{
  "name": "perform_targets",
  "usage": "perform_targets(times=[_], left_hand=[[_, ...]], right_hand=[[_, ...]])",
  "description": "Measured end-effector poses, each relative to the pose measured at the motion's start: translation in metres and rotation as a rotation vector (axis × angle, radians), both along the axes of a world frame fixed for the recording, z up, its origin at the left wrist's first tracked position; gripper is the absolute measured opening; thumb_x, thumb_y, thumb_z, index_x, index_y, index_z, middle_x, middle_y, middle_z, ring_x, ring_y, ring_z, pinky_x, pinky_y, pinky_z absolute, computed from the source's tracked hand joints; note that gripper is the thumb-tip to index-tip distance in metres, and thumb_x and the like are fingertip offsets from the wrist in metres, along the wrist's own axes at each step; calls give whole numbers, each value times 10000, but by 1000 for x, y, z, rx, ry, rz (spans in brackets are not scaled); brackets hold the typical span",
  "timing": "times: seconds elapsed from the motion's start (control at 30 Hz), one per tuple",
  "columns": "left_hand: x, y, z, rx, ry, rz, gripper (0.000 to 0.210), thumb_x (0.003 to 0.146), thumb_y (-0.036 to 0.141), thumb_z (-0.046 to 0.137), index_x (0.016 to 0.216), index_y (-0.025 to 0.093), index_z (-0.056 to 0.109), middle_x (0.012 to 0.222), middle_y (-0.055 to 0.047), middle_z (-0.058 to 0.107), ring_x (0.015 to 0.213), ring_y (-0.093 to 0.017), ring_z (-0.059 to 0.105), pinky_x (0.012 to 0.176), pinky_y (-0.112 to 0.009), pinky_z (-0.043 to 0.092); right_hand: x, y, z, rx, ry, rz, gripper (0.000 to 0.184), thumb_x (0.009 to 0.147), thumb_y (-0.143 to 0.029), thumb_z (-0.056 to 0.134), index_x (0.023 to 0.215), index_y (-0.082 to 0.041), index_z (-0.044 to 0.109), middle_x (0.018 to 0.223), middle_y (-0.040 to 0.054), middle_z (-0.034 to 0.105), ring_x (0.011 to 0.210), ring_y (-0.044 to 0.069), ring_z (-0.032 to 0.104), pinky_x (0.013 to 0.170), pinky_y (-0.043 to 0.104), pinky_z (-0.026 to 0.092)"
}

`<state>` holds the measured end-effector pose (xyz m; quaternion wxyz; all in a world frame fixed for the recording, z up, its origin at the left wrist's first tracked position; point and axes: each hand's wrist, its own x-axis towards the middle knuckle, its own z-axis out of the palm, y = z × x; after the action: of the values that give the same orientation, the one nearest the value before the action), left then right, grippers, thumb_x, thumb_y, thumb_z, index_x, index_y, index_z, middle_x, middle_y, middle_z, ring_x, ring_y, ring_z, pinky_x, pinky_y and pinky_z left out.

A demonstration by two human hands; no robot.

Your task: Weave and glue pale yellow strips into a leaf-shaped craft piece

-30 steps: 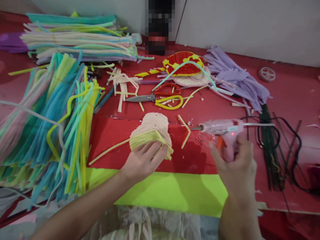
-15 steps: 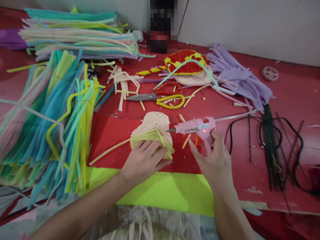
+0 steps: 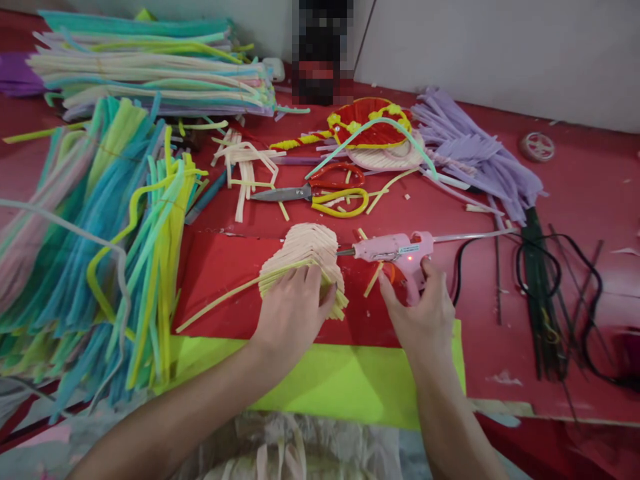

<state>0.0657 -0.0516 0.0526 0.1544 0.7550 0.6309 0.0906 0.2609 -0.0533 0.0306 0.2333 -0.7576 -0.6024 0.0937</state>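
Observation:
A flat ribbed piece of pale pink pipe cleaners (image 3: 307, 238) lies on a red sheet (image 3: 210, 270), with pale yellow pipe cleaners (image 3: 283, 273) laid in a V across its lower part. One long yellow end sticks out to the left. My left hand (image 3: 293, 307) rests over the piece, its fingers curled on the yellow pipe cleaners; the fingertips are partly hidden. My right hand (image 3: 425, 313) has its thumb and fingers on either side of the handle of a pink glue gun (image 3: 393, 248). The nozzle points left at the piece's right edge, and a small light glows on its body.
Bundles of coloured pipe cleaners (image 3: 100, 220) crowd the left side. Scissors (image 3: 320, 193) with red and yellow handles lie behind the piece. A red and yellow fan-shaped item (image 3: 370, 127), a purple bundle (image 3: 470, 150) and a black cord (image 3: 590, 260) lie farther back and right.
My left hand has shifted up over the yellow pipe cleaners and its fingers have curled in. The glue gun has moved slightly up and right, its nozzle now more level.

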Motion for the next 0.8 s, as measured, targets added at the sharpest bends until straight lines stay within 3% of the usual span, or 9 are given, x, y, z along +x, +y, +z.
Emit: perform_targets(times=[0.13, 0.3, 0.57, 0.8], left_hand=[[1, 2, 5, -118, 23, 16, 117, 908, 252, 531, 828, 174, 565, 763, -47, 678, 710, -208, 672, 553, -295, 408], [8, 9, 7, -152, 114, 69, 311, 939, 406, 473, 839, 151, 618, 729, -86, 708, 647, -230, 682, 500, -294, 381], [8, 10, 13, -157, 163, 28, 176, 872, 230, 492, 810, 145, 633, 651, -85, 686, 579, -241, 665, 445, -298, 327], [-6, -3, 8, -77, 24, 69, 102, 837, 159, 529, 756, 187, 584, 640, -10, 655, 552, -156, 608, 460, -265, 305]], right_hand=[[-1, 0, 1, -4, 14, -11, 608, 814, -577, 623, 1266, -195, 483, 1201, 163, 628, 1049, 300, 636, 860, 475, 525], [-2, 0, 1, 2, -12, -6, 591, 814, -580, 617, 1245, -196, 492, 1201, 165, 624, 1041, 304, 633, 858, 481, 520], [0, 0, -1, 7, -41, 9, 580, 823, -566, 612, 1240, -179, 497, 1214, 173, 622, 1070, 306, 629, 873, 476, 517], [2, -1, -8, 61, -131, 58, 540, 855, -515, 585, 1271, -186, 480, 1181, 166, 626, 1107, 326, 608, 911, 527, 503]])
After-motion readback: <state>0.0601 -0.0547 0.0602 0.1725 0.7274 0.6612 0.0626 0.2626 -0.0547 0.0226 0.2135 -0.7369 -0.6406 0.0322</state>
